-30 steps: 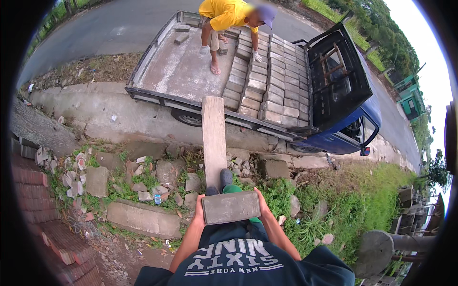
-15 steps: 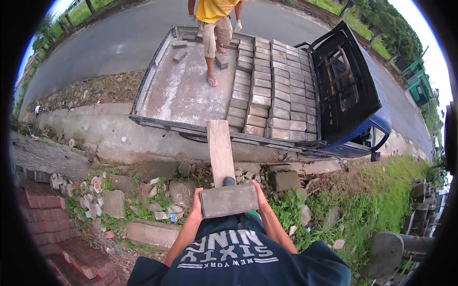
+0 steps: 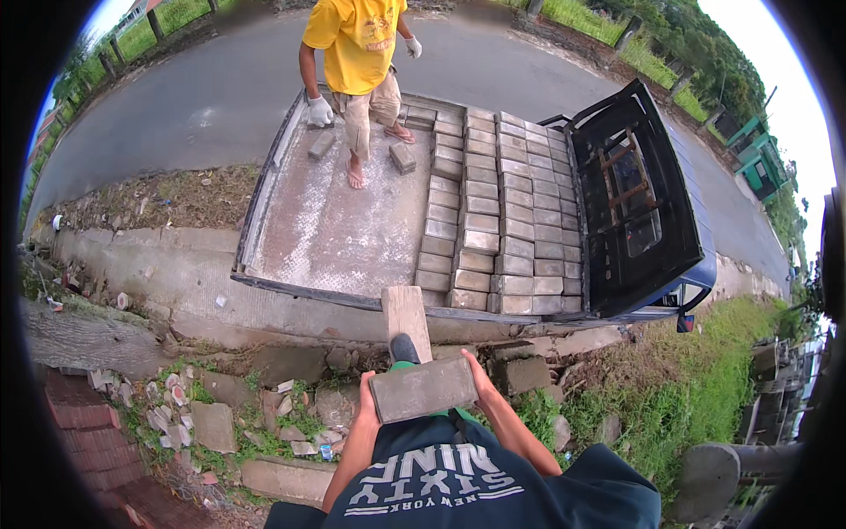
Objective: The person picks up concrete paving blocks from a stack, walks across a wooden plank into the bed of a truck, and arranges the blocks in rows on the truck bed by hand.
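Progress-wise: a good chunk of the truck bed [image 3: 330, 234] is taken up by stacked blocks [image 3: 520, 212], lined up in rows right of centre in the upper half of the frame, while a few loose blocks [image 3: 403, 159] are left lying near the co-worker [image 3: 355, 53] up top. One grey block [image 3: 423, 391] is held at lower centre, so it isn't part of any row. It's clamped end to end: the left end is gripped by the left hand [image 3: 365, 406], the right end by the right hand [image 3: 479, 376]. A wooden plank [image 3: 404, 309] is angled up to the bed's near edge. Lookwise, the held one is pretty plain: grey-brown, rectangular, kinda blotchy, tilted with its right end higher in the frame. No cracks can be made out.
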Action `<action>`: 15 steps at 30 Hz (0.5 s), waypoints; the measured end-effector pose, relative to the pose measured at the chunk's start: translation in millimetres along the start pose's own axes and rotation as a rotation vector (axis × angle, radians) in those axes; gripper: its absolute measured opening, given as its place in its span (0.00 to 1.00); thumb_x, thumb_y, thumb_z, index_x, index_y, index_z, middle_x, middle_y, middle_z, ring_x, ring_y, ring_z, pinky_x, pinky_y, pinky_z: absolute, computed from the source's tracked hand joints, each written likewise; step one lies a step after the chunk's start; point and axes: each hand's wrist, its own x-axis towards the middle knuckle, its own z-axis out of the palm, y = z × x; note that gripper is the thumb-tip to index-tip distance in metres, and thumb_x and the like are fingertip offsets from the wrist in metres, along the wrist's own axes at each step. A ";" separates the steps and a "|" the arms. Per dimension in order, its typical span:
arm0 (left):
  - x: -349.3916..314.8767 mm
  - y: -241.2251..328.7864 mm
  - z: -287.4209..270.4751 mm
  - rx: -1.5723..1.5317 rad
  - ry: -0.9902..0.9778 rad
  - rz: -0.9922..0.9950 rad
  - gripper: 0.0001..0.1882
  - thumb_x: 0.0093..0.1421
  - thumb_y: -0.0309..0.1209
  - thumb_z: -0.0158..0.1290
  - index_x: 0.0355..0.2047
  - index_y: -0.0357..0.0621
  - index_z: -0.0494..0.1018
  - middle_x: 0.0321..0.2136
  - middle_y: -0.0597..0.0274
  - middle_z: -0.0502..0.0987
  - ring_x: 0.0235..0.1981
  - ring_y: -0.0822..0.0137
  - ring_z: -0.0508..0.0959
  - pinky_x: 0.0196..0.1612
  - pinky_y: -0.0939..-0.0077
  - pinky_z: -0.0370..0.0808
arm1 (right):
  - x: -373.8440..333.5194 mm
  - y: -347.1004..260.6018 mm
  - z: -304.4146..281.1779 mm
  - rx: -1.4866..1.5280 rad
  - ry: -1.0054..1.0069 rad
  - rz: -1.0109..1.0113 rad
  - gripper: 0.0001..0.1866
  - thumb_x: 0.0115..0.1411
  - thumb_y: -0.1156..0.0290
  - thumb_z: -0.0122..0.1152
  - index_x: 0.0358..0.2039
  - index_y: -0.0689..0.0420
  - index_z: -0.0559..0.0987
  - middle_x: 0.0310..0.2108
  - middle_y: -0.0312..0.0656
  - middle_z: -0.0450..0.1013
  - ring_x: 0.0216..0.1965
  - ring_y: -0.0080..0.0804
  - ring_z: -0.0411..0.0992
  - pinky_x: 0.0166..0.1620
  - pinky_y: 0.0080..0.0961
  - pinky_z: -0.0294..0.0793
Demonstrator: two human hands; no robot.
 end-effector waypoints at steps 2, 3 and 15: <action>1.0 24.4 19.0 -0.006 0.006 -0.019 0.32 0.56 0.61 0.44 0.37 0.44 0.77 0.34 0.57 0.80 0.33 0.59 0.80 0.40 0.64 0.79 | -14.7 -39.6 26.1 0.017 0.032 0.040 0.41 0.63 0.36 0.43 0.54 0.64 0.73 0.51 0.49 0.73 0.48 0.38 0.73 0.53 0.33 0.70; -2.3 38.5 36.1 -0.011 0.010 -0.030 0.31 0.56 0.60 0.44 0.37 0.44 0.77 0.33 0.58 0.80 0.33 0.60 0.80 0.40 0.64 0.79 | -15.8 -54.8 32.6 0.020 0.030 0.010 0.40 0.63 0.36 0.43 0.54 0.64 0.73 0.51 0.49 0.74 0.47 0.38 0.74 0.53 0.33 0.70; 42.6 182.8 133.0 0.202 -0.046 -0.048 0.32 0.55 0.59 0.45 0.40 0.42 0.77 0.35 0.57 0.80 0.34 0.60 0.80 0.41 0.65 0.77 | 28.7 -163.1 77.6 0.176 0.053 -0.049 0.42 0.60 0.34 0.45 0.53 0.62 0.74 0.50 0.48 0.74 0.49 0.37 0.74 0.53 0.33 0.71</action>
